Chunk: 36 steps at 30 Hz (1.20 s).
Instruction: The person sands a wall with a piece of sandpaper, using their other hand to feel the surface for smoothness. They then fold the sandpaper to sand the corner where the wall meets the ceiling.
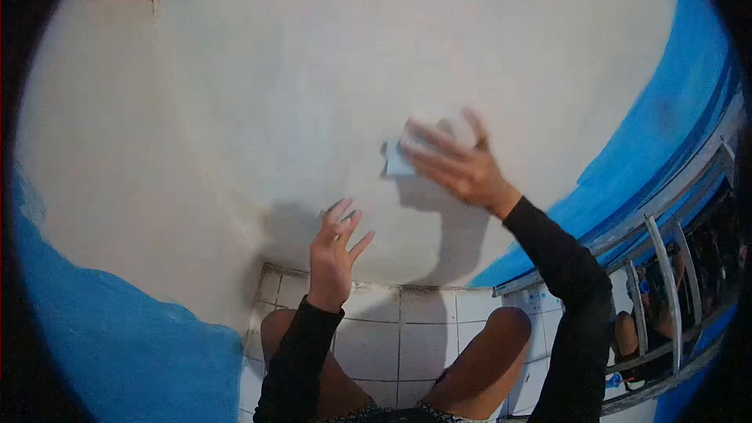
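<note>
Sanding under way: my right hand [458,164] presses a pale sanding pad [397,160] flat-fingered to the white wall [313,70], my left hand [333,247] braced open-fingered; next pass needs even pressure.

Pale blue pad [397,160] flat against wall [313,70]

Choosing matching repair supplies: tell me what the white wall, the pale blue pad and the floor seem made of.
White wall: plaster or render, matt, faintly uneven.
Pale blue pad under the right hand: perhaps sandpaper or sponge; blurred.
Floor: glazed white tiles, dark grout lines.
</note>
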Motion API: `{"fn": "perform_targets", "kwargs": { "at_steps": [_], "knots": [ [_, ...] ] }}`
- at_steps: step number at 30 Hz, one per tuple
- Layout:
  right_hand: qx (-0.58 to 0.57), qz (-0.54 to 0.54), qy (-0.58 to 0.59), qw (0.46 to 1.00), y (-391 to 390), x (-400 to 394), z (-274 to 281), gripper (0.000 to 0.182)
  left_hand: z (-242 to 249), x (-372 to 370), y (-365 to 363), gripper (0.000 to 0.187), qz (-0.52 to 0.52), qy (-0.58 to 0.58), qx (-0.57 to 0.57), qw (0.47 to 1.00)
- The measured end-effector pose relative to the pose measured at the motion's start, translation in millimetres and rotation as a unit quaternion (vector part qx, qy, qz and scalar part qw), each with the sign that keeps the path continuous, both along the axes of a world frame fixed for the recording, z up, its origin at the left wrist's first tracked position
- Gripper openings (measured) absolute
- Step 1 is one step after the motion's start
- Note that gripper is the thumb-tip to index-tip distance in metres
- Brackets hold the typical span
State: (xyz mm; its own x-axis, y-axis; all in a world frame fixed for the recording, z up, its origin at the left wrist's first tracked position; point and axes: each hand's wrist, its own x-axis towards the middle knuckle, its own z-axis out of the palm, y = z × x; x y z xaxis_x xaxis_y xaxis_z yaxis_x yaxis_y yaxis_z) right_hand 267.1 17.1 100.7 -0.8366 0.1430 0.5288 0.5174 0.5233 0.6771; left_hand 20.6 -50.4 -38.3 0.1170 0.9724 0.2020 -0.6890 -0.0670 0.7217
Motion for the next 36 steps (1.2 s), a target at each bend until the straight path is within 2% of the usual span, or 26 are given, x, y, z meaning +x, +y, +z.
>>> {"fn": "perform_targets", "kwargs": {
  "at_steps": [2,5,6,7,8,9,10,11,12,13,16,18,19,21,22,25,28,30,31,33,35,36],
  "knots": [
    [-0.059,-0.001,-0.06,0.996,3.1,-2.6,-30.0,0.031,-11.3,0.6,2.4,0.049,0.002,0.043,0.026,0.999],
    [-0.018,0.007,-0.01,1.0,8.9,-1.5,1.7,0.026,-20.6,3.7,-1.5,0.049,0.027,0.016,-0.007,0.999],
    [0.029,0.02,0.02,0.999,10.1,-2.4,21.1,0.023,-30.5,3.3,0.1,0.049,0.026,0.018,-0.007,0.999],
    [0.078,-0.022,0.034,0.996,14.7,3.0,39.0,0.021,-43.3,2.9,6.6,0.049,0.011,-0.043,-0.092,0.995],
    [0.089,-0.017,0.055,0.994,13.3,0.8,51.6,0.022,-52.7,0.1,10.3,0.052,-0.004,-0.105,-0.174,0.979],
    [0.101,-0.013,0.074,0.992,10.3,-1.3,57.4,0.023,-55.6,-3.0,12.8,0.052,-0.008,-0.103,-0.177,0.979],
    [0.099,-0.018,0.072,0.992,11.0,-1.1,42.5,0.023,-57.1,-4.6,15.5,0.058,-0.025,-0.123,-0.224,0.966],
    [0.03,-0.011,0.058,0.998,14.6,0.6,16.6,0.024,-55.3,-3.0,18.5,0.065,-0.042,-0.143,-0.268,0.952],
    [-0.037,-0.003,0.045,0.998,13.2,1.2,-0.3,0.025,-47.4,1.2,17.1,0.065,-0.045,-0.144,-0.265,0.952],
    [0.007,-0.001,-0.045,0.999,6.1,-0.1,-5.7,0.025,-34.5,5.3,12.6,0.07,-0.044,-0.15,-0.28,0.947],
    [0.008,0.027,-0.047,0.999,11.0,5.3,23.4,0.022,-20.4,12.4,12.1,0.078,-0.048,-0.173,-0.309,0.934],
    [0.1,0.019,0.027,0.994,16.1,4.2,68.2,0.023,-26.1,17.1,8.4,0.082,-0.056,-0.192,-0.328,0.923],
    [0.134,-0.004,0.066,0.989,16.6,-1.2,88.3,0.022,-33.3,19.2,6.2,0.082,-0.053,-0.194,-0.303,0.932],
    [0.169,-0.008,0.085,0.982,20.7,-3.8,99.6,0.021,-38.1,20.9,6.5,0.082,-0.05,-0.19,-0.275,0.941],
    [0.169,-0.008,0.087,0.982,19.6,-6.9,88.0,0.021,-39.7,20.9,5.4,0.077,-0.056,-0.206,-0.273,0.938],
    [-0.054,0.023,-0.033,0.998,12.3,-9.0,25.8,0.026,-38.0,22.8,3.1,0.071,-0.056,-0.224,-0.27,0.935],
    [-0.029,0.036,-0.075,0.996,12.2,0.0,47.8,0.028,-50.2,30.1,12.5,0.067,-0.057,-0.232,-0.274,0.932],
    [0.06,-0.016,0.003,0.998,19.4,1.4,91.0,0.029,-61.6,32.4,20.3,0.065,-0.059,-0.235,-0.289,0.926],
    [0.121,0.002,0.035,0.992,23.7,1.2,108.0,0.03,-64.9,33.6,22.1,0.066,-0.058,-0.24,-0.282,0.927],
    [0.112,0.008,0.076,0.991,22.1,-4.1,108.4,0.033,-63.1,34.4,19.0,0.067,-0.061,-0.241,-0.284,0.926],
    [0.03,0.018,0.045,0.998,14.2,-8.9,74.7,0.035,-46.3,34.6,18.0,0.066,-0.052,-0.241,-0.3,0.921],
    [-0.074,0.041,0.072,0.994,10.8,-13.1,44.9,0.039,-48.9,35.0,16.1,0.066,-0.051,-0.243,-0.301,0.921]
  ]
}}
